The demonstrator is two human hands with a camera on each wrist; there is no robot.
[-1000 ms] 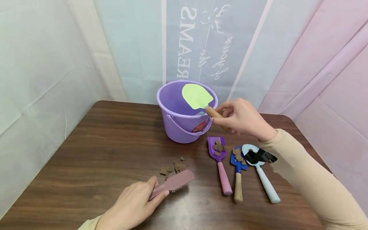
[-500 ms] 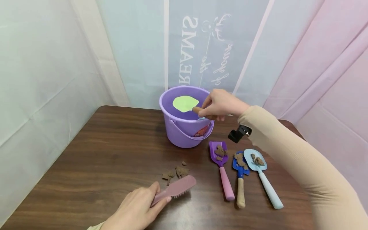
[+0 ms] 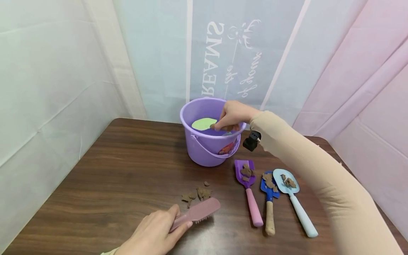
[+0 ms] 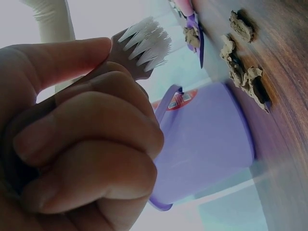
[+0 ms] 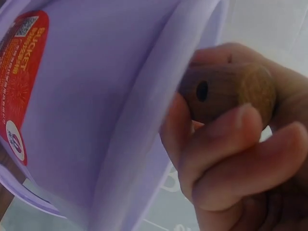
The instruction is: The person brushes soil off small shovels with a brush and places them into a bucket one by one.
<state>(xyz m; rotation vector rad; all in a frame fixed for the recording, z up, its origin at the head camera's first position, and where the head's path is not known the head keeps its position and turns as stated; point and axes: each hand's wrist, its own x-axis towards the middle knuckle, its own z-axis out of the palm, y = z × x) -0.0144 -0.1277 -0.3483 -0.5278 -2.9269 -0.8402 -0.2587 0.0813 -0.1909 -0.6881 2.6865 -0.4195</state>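
My left hand [image 3: 156, 228] grips a pink brush [image 3: 202, 209] by its handle, just above the dark wooden table. White bristles [image 4: 149, 43] show at the brush head in the left wrist view. Several brown crumbly clumps [image 3: 204, 193] lie on the table beyond the brush. At the purple bucket [image 3: 207, 152], my right hand [image 3: 234, 114] is over the rim, holding a light green hand shovel [image 3: 204, 124] by its wooden handle [image 5: 226, 91]. The green blade is down inside the bucket, whose bottom is hidden. Part of a pale blue thing [image 3: 227, 134] shows inside the bucket near the hand.
Right of the bucket lie a purple shovel [image 3: 240, 179] with a pink handle, a blue shovel [image 3: 270, 193] with a wooden handle and a light blue shovel [image 3: 302, 216]. Each bears brown clumps. Pale curtains [image 3: 153, 63] hang around the table [image 3: 105, 198].
My right hand has moved left and lowered the green shovel from above the rim into the bucket. My left hand keeps the brush in nearly the same place.
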